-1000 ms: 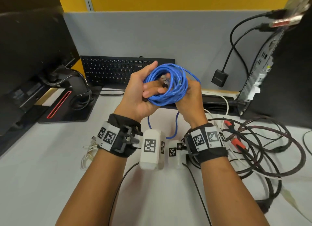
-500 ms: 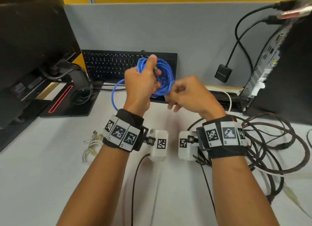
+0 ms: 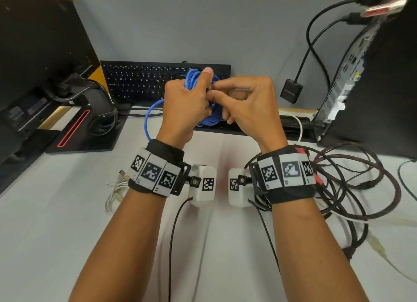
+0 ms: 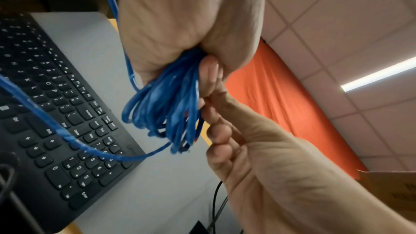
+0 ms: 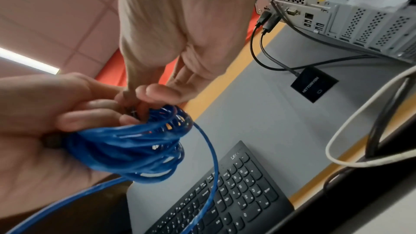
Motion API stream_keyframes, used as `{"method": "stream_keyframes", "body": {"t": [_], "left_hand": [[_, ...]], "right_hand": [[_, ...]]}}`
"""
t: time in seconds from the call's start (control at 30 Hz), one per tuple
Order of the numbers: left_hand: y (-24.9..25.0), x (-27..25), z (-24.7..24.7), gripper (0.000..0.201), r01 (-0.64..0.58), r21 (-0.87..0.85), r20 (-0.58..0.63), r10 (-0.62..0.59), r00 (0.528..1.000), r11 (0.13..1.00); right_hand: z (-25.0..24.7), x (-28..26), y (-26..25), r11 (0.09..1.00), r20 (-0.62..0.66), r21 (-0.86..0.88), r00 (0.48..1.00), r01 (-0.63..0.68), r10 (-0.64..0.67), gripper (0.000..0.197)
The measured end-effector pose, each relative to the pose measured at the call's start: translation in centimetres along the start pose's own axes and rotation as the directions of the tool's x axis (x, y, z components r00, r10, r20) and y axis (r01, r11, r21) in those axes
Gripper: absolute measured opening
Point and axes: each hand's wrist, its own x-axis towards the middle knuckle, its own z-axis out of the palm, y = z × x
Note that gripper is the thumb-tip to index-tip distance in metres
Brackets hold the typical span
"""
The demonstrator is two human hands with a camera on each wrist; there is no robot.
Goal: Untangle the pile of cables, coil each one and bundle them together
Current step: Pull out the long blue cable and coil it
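Note:
My left hand (image 3: 188, 103) grips a coiled blue cable (image 3: 193, 79), thumb up over the top of the coil. The coil's lower turns show under my knuckles, and one loose blue loop (image 3: 147, 118) hangs down to the left. In the left wrist view the blue coil (image 4: 162, 106) bulges out of my fist. My right hand (image 3: 214, 89) is right beside it, fingers curled, with thumb and forefinger pinching the cable's end at the coil. The right wrist view shows that pinch just above the blue coil (image 5: 130, 149). A tangled pile of dark cables (image 3: 361, 179) lies on the desk at the right.
A black keyboard (image 3: 140, 82) leans at the grey partition behind my hands. A monitor stand (image 3: 90, 125) is at the left and a PC tower (image 3: 372, 75) at the right, with a black adapter (image 3: 291, 90) hanging from it. A small white cable (image 3: 115, 190) lies by my left wrist.
My left hand turned over and took the whole coil, which moved left and up. My right hand let go of the coil, then came back to pinch at it. A loose loop now hangs left.

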Motion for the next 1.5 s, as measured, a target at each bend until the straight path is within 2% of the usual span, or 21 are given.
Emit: {"method": "stream_keyframes", "body": {"t": [0.13,0.23,0.33,0.43,0.5,0.57,0.6,0.67,0.73,0.8,0.87,0.9,0.97,1.0,1.1,1.13,1.2,1.3,1.37,1.43,1.5], "left_hand": [[-0.1,-0.2,0.1,0.040,0.087,-0.027,0.050,-0.085,0.995,0.996],[-0.3,0.0,0.1,0.040,0.116,-0.064,0.028,-0.114,0.993,0.991],[-0.6,0.6,-0.3,0.040,0.161,-0.118,-0.064,-0.169,0.983,0.980],[-0.7,1.1,-1.3,0.041,0.196,-0.154,-0.116,-0.215,0.970,0.968],[-0.7,1.5,-2.2,0.040,0.203,-0.229,-0.119,-0.234,0.965,0.952],[-0.7,1.8,-3.3,0.036,0.200,-0.309,-0.123,-0.248,0.961,0.930],[-0.8,2.0,-3.9,0.034,0.195,-0.337,-0.140,-0.254,0.957,0.921],[-1.2,2.4,-4.8,0.033,0.173,-0.380,-0.207,-0.266,0.942,0.909],[-1.7,2.7,-5.4,0.036,0.142,-0.428,-0.278,-0.279,0.919,0.892],[-2.2,2.8,-5.2,0.039,0.101,-0.475,-0.344,-0.290,0.893,0.874],[-2.6,2.7,-4.8,0.042,0.043,-0.492,-0.419,-0.280,0.863,0.869],[-2.7,2.7,-4.6,0.044,0.009,-0.494,-0.459,-0.269,0.847,0.869],[-2.8,3.0,-5.0,0.043,-0.070,-0.483,-0.540,-0.234,0.809,0.873],[-2.7,3.2,-5.5,0.042,-0.112,-0.475,-0.578,-0.214,0.788,0.873],[-2.6,3.8,-7.5,0.032,-0.209,-0.480,-0.653,-0.188,0.734,0.852],[-2.7,3.9,-7.9,0.030,-0.219,-0.490,-0.660,-0.195,0.726,0.844],[-2.8,3.8,-7.8,0.031,-0.217,-0.516,-0.640,-0.205,0.741,0.828],[-2.9,3.3,-6.1,0.031,-0.219,-0.524,-0.580,-0.157,0.800,0.823],[-2.9,2.9,-4.7,0.026,-0.231,-0.483,-0.549,-0.087,0.831,0.845],[-2.9,2.5,-3.4,0.020,-0.265,-0.409,-0.525,0.012,0.851,0.873],[-2.8,1.9,-2.2,0.018,-0.294,-0.292,-0.491,0.121,0.863,0.910]], "right_hand": [[0.3,0.0,0.1,0.990,-0.015,-0.123,0.997,0.073,-0.076,0.005],[0.6,0.1,0.0,0.992,-0.014,-0.109,0.998,0.059,-0.061,0.006],[-0.2,0.5,-0.1,0.995,-0.062,0.095,0.998,0.036,-0.030,0.006],[-1.1,0.9,-0.2,0.925,-0.090,0.378,0.994,-0.019,0.057,0.012],[-1.7,1.1,0.1,0.847,-0.194,0.527,0.960,-0.072,0.202,0.019],[-2.6,1.4,0.9,0.789,-0.336,0.608,0.873,-0.085,0.353,0.025],[-3.2,1.5,1.4,0.791,-0.399,0.605,0.825,-0.091,0.401,0.026],[-4.2,1.4,2.6,0.839,-0.498,0.524,0.746,-0.147,0.442,0.022],[-4.8,1.1,3.8,0.899,-0.535,0.354,0.733,-0.258,0.421,0.017],[-4.9,0.8,4.9,0.936,-0.493,0.087,0.801,-0.342,0.339,0.019],[-4.6,0.4,5.7,0.917,-0.362,-0.138,0.881,-0.374,0.305,0.012],[-4.5,0.0,5.9,0.892,-0.295,-0.231,0.902,-0.389,0.316,0.011],[-5.0,-0.4,6.2,0.842,-0.231,-0.338,0.905,-0.420,0.358,0.015],[-5.5,-0.5,6.2,0.820,-0.249,-0.367,0.896,-0.439,0.368,0.021],[-7.2,-0.7,5.7,0.776,-0.371,-0.384,0.854,-0.500,0.366,0.061],[-7.4,-0.7,5.4,0.765,-0.410,-0.380,0.836,-0.521,0.365,0.069],[-7.0,-0.7,4.9,0.725,-0.464,-0.410,0.811,-0.554,0.357,0.061],[-5.6,-0.4,4.7,0.661,-0.387,-0.505,0.830,-0.555,0.401,0.031],[-5.0,-0.2,4.6,0.592,-0.316,-0.573,0.819,-0.567,0.479,0.043],[-4.4,-0.2,4.2,0.546,-0.290,-0.637,0.825,-0.544,0.485,0.054],[-3.7,-0.1,3.3,0.626,-0.194,-0.653,0.893,-0.426,0.406,0.048]]}}
